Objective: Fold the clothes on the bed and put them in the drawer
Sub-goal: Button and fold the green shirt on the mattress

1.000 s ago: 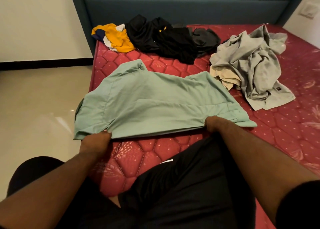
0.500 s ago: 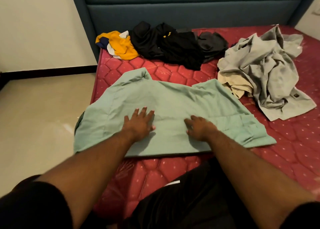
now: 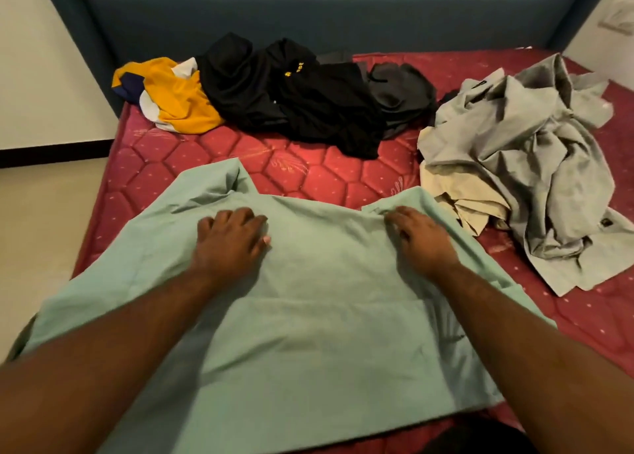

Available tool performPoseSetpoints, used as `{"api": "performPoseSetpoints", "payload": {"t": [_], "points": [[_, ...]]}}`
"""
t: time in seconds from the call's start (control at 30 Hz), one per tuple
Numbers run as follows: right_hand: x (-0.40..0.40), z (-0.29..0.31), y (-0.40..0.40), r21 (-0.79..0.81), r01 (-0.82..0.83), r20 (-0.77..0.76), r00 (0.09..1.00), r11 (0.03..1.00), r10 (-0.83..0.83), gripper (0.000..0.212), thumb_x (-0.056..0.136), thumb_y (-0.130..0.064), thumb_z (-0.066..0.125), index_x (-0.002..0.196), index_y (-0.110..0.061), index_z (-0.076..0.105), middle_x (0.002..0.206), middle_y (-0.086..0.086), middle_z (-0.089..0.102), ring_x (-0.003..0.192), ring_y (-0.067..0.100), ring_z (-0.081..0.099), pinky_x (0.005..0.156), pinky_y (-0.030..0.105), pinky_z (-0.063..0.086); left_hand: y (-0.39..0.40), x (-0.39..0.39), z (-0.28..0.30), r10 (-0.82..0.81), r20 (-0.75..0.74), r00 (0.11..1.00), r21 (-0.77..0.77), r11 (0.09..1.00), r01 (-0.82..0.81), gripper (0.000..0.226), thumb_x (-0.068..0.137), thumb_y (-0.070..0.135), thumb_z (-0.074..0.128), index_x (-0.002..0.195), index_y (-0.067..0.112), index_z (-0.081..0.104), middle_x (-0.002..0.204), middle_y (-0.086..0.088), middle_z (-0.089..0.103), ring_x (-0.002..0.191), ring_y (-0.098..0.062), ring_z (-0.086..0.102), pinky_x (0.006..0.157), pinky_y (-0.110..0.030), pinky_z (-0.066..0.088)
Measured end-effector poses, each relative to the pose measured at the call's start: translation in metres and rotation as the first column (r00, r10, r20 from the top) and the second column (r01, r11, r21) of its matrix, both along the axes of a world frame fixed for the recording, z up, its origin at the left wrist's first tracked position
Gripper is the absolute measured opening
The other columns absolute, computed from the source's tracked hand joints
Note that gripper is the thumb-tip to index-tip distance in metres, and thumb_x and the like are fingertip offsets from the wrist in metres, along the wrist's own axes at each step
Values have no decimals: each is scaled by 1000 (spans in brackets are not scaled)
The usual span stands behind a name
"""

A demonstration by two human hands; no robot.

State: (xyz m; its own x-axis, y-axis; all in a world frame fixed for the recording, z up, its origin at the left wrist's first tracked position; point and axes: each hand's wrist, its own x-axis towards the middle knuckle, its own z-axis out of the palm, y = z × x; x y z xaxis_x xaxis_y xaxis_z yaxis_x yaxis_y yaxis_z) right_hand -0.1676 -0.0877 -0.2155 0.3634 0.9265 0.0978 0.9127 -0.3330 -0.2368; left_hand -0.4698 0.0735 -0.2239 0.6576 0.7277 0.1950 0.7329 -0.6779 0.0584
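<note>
Lying spread across the near part of the bed (image 3: 308, 165), the pale green shirt (image 3: 308, 333) looked light, soft and limp, the sort of cloth that slides and wrinkles under a palm and holds no shape of its own. Its far edge, by the collar and shoulders, seemed the sensible place to take hold for the next fold, one hand at each side. The left hand (image 3: 230, 240) rested on the cloth near the upper left, fingers bent and pressing down; the right hand (image 3: 418, 237) lay near the upper right edge with fingers curled into a small bunch of fabric, though whether it truly pinched the cloth could not be told for certain. Half a second before, both hands had lain lower and closer together on the middle of the shirt; they had since moved up and apart toward its far edge. Crumpled yellow (image 3: 175, 100), black (image 3: 295, 93) and grey (image 3: 514, 165) garments waited behind, unfolded.
</note>
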Motion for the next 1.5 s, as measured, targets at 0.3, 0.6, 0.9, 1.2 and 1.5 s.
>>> {"api": "performPoseSetpoints", "payload": {"t": [0.3,0.6,0.9,1.2,1.5], "points": [[69,27,46,-366,50,273,960,929,56,27,93,-44,53,114,-29,61,114,2,64,116,25,53,103,44,27,98,60,45,-185,-616,765,-239,970,42,71,83,76,46,141,36,41,137,3,56,134,-21,44,115,-55,5],[69,85,1,25,131,57,990,991,-132,15,81,-21,68,83,-13,55,90,12,63,90,34,59,74,38,42,71,-12,103,77,-648,758,183,981,57,88,62,97,34,113,32,63,121,-1,60,113,-26,56,97,-39,38],[1,38,-94,-462,363,230,930,809,-286,34,97,-30,40,129,-33,50,140,8,43,129,35,40,107,47,29,-119,-75,72,46,-665,745,-211,946,-247,74,76,65,62,135,24,45,131,0,59,117,-22,59,90,-35,49],[11,60,-131,172,821,-769,457,544,-447,9,80,-7,68,86,-10,73,90,14,71,89,34,66,87,43,54,-110,-72,70,215,-230,949,-265,924,-274,57,87,57,56,137,31,44,142,-9,41,120,-34,50,92,-45,47],[20,30,-154,-61,586,-489,688,808,-536,52,71,2,70,122,-7,62,117,20,64,101,37,62,88,39,53,-140,-114,87,49,30,998,338,939,-56,29,70,30,51,80,10,70,90,-17,62,82,-37,56,75,-46,37]]}}
